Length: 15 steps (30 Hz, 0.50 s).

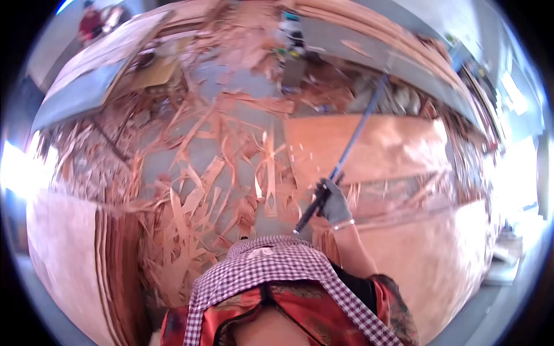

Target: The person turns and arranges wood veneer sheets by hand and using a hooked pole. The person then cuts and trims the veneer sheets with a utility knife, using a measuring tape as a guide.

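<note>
My right hand (pixel 333 202), in a grey glove, is wrapped around the black grip of a long, thin blue rod (pixel 360 126). The rod slants up and to the right, and its far end reaches the edge of a grey board. Beneath the rod lies a wide orange-brown sheet (pixel 398 151) that looks like wood veneer. My left hand is out of view. A checked apron (pixel 271 262) shows at the bottom of the view.
Torn veneer strips (pixel 196 193) litter the floor. Stacked sheets stand at the left (pixel 63 248) and right (pixel 427 259). A grey-topped table (pixel 369 43) with sheets is at the far right, a tilted board (pixel 86 92) at the far left. A person in red (pixel 90 23) is far back.
</note>
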{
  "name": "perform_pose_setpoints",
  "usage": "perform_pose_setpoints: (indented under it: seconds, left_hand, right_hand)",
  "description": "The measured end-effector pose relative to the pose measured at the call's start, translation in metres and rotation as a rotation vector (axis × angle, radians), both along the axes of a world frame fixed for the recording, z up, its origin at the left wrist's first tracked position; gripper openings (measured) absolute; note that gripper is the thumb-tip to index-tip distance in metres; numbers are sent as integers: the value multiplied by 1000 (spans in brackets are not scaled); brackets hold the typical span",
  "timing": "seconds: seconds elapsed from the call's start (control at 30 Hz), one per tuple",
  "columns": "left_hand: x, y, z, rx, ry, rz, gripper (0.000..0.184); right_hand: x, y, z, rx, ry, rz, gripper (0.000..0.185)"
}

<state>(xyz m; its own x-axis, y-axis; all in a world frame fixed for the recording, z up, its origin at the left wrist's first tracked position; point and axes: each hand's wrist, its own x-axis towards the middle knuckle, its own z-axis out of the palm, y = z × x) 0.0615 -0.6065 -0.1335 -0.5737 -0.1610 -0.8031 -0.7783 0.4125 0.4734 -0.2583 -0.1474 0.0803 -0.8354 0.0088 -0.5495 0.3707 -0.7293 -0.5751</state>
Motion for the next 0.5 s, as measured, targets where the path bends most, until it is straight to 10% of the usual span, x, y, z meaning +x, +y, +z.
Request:
perform_pose_setpoints:
  seconds: [0.5]
  left_hand:
    - [-126,-67,8,39,51,-211,14]
  right_hand:
    - [31,20,-5,235,-49,-260,22]
